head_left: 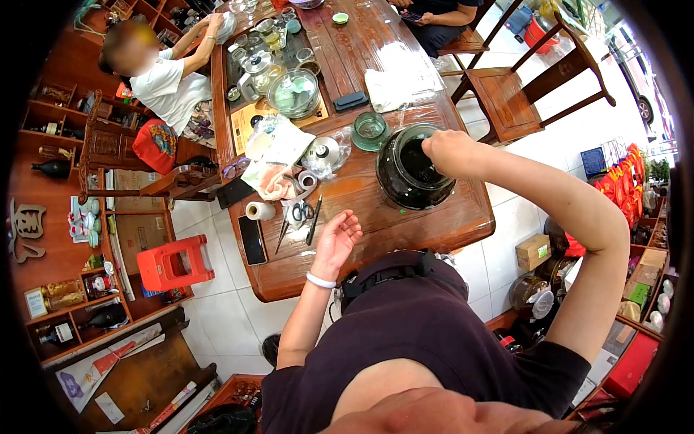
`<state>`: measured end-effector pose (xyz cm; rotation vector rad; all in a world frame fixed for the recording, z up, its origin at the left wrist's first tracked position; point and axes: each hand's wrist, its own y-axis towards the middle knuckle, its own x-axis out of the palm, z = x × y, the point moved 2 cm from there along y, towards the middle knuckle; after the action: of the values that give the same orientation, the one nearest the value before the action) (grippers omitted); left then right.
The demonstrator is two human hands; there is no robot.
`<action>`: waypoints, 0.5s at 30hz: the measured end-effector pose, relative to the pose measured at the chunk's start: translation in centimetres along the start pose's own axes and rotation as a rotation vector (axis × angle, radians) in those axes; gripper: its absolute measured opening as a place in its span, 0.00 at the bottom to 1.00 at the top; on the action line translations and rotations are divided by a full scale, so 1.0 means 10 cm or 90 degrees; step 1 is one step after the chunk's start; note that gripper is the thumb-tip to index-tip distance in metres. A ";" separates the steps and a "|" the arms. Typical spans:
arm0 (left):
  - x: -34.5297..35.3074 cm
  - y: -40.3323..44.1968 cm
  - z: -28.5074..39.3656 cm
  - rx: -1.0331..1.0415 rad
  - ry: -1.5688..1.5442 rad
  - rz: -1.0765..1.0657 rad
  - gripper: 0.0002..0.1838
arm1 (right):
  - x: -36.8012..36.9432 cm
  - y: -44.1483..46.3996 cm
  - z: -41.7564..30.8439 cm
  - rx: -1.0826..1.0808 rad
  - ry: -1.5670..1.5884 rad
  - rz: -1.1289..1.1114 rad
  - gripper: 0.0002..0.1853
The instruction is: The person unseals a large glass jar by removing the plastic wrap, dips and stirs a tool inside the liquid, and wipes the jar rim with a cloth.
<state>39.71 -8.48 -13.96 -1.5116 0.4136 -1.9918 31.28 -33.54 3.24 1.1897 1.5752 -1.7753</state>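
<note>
A large dark glass jar (406, 189) stands on the wooden table with its wide mouth uncovered and dark contents inside. My right hand (454, 153) is at the right side of its mouth, fingers curled down over the rim; whatever they hold, if anything, is hidden. Palm up and fingers apart, my empty left hand (338, 242) hovers by the table's near edge. Close to it lie a black pen (315, 220), scissors (302, 211) and a phone (252, 241). Behind the jar sits a green glass lid or bowl (370, 132).
On the table (423, 239) are a tape roll (307, 179), a white cloth (397, 85), a glass bowl (293, 92) and tea ware. One person (163, 79) sits at left, another (448, 18) at the far side. A red stool (173, 264) and wooden chair (506, 101) flank the table.
</note>
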 end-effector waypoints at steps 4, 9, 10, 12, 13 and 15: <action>0.00 -0.02 0.01 0.006 -0.008 -0.006 0.09 | -0.01 -0.01 0.04 0.009 0.023 -0.010 0.11; 0.00 -0.02 0.01 -0.001 -0.008 -0.002 0.09 | -0.02 -0.02 0.13 0.037 0.021 -0.007 0.11; 0.00 -0.01 0.00 -0.002 -0.008 -0.003 0.09 | -0.02 -0.03 0.12 0.038 0.021 -0.007 0.11; 0.01 0.00 0.00 -0.004 -0.005 -0.003 0.09 | -0.01 -0.02 0.06 0.032 0.004 0.010 0.11; 0.02 -0.01 0.00 -0.004 -0.004 -0.005 0.09 | -0.02 -0.02 0.05 0.032 0.004 0.011 0.11; 0.04 -0.02 0.00 0.001 -0.001 -0.004 0.09 | -0.04 0.00 0.03 0.022 0.021 0.027 0.11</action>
<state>39.62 -8.61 -13.51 -1.5148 0.4079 -1.9956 31.37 -33.93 3.55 1.2662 1.5318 -1.7706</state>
